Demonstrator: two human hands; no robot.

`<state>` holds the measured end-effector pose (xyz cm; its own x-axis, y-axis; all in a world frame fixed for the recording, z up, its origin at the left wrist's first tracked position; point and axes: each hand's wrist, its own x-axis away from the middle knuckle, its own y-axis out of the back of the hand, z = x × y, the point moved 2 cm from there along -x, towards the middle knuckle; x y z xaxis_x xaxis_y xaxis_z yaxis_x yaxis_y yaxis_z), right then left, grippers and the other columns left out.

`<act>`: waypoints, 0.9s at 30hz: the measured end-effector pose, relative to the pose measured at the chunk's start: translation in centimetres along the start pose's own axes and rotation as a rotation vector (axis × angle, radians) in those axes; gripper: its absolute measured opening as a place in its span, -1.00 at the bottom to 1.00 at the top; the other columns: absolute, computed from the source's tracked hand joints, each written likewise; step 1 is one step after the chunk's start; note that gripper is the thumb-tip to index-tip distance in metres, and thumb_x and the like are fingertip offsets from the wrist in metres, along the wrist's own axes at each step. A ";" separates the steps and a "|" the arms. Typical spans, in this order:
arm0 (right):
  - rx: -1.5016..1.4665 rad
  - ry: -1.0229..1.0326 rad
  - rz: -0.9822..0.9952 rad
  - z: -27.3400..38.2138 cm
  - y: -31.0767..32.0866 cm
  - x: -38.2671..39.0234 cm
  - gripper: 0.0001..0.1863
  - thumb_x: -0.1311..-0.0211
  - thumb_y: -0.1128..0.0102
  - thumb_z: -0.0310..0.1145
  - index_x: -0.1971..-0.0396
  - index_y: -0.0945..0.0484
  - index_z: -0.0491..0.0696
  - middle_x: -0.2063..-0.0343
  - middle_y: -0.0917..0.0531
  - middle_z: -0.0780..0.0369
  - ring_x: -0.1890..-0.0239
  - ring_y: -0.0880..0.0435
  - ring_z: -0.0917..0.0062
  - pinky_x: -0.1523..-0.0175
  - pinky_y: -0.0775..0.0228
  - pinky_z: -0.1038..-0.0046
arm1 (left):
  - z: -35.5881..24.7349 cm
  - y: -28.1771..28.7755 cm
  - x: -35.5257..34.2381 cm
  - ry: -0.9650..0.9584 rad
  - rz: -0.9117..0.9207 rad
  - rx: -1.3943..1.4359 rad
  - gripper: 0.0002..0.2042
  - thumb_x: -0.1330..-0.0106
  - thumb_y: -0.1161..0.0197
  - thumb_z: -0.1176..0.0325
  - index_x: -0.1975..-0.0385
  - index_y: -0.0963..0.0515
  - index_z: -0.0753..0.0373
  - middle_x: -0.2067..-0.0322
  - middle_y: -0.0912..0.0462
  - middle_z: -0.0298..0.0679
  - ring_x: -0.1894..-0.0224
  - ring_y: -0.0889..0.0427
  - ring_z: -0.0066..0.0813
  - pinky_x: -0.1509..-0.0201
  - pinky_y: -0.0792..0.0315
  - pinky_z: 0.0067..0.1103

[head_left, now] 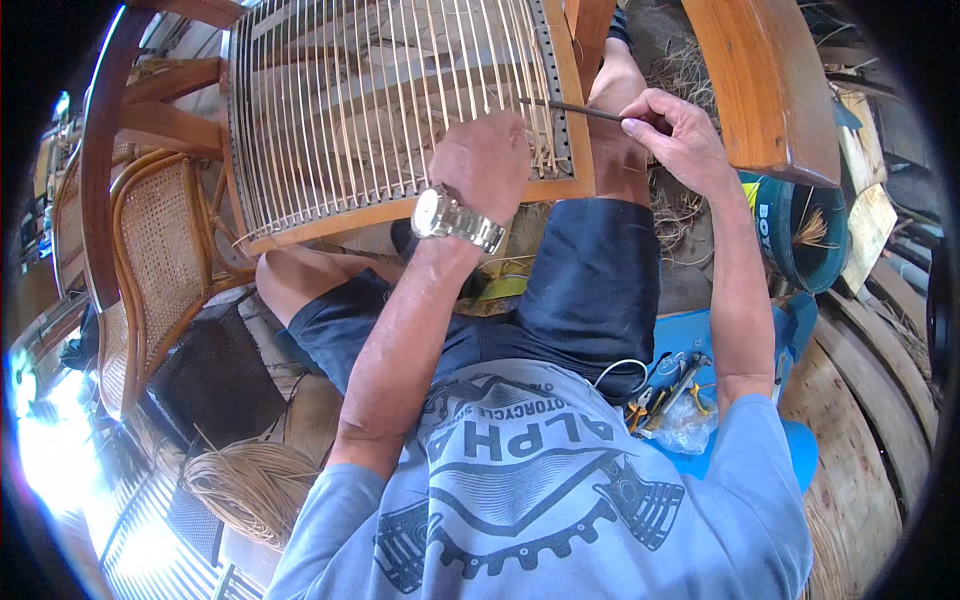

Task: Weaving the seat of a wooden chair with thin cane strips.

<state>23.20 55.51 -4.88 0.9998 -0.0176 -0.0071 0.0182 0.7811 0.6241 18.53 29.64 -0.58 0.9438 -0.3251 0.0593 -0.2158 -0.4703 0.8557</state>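
Observation:
A wooden chair frame (400,214) lies across my lap, strung with many pale cane strands (350,110) running lengthwise between rows of holes. In a pinch between thumb and fingers, my right hand (682,140) holds a thin dark rod (580,109). Its far end points left, over the strands near the frame's right rail. My left hand (483,165), with a metal watch on the wrist, is closed just above the strands beside the rod's tip. Its fingertips face away and are slightly smeared, so what they grip is hidden.
A thick wooden piece (765,80) rises right of my hand, near a dark green bucket (825,245). Pliers and other tools lie on a blue surface (715,345) by my right hip. At left stand a cane-backed chair (165,235) and a coil of cane (250,485).

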 end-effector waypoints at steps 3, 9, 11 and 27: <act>-0.009 0.016 -0.003 0.1 0.0 -0.2 -0.92 -0.33 -0.27 -0.43 0.31 -0.62 -0.12 0.51 -0.48 0.44 0.45 -0.35 0.80 0.33 -0.24 0.65 | -0.3 -0.4 0.0 -0.062 0.003 -0.031 -0.76 -0.29 -0.19 0.25 0.22 -0.72 0.22 0.40 -0.72 0.03 0.33 -0.74 -0.05 0.17 -0.59 -0.26; -0.054 -0.004 -0.013 -0.6 -0.2 0.1 -0.94 -0.31 -0.28 -0.45 0.32 -0.63 -0.11 0.51 -0.49 0.44 0.45 -0.36 0.81 0.33 -0.24 0.66 | -0.6 0.3 -1.2 0.241 0.256 0.485 -0.73 -0.27 -0.17 0.32 0.24 -0.69 0.39 0.55 -0.70 -0.19 0.52 -0.66 -0.44 0.38 -0.51 -0.52; -0.048 0.019 -0.028 -0.6 -0.1 0.0 -0.95 -0.31 -0.29 -0.45 0.32 -0.63 -0.11 0.50 -0.49 0.45 0.45 -0.36 0.81 0.33 -0.24 0.66 | 0.9 -0.7 -1.4 0.264 0.238 0.600 -0.74 -0.27 -0.19 0.32 0.28 -0.68 0.40 0.57 -0.66 -0.27 0.54 -0.59 -0.54 0.42 -0.44 -0.60; -0.092 0.065 0.048 3.8 -1.0 -0.8 -0.92 -0.32 -0.27 -0.44 0.29 -0.64 -0.13 0.46 -0.55 0.40 0.39 -0.46 0.77 0.24 -0.37 0.60 | 2.3 2.2 -0.8 0.327 0.168 0.404 -0.72 -0.26 -0.24 0.21 0.32 -0.74 0.32 0.59 -0.68 -0.35 0.56 -0.58 -0.70 0.46 -0.44 -0.68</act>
<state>22.40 52.38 -2.49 0.9977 0.0596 -0.0312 -0.0327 0.8342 0.5506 16.75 26.94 0.08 0.9029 -0.1811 0.3898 -0.3882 -0.7327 0.5589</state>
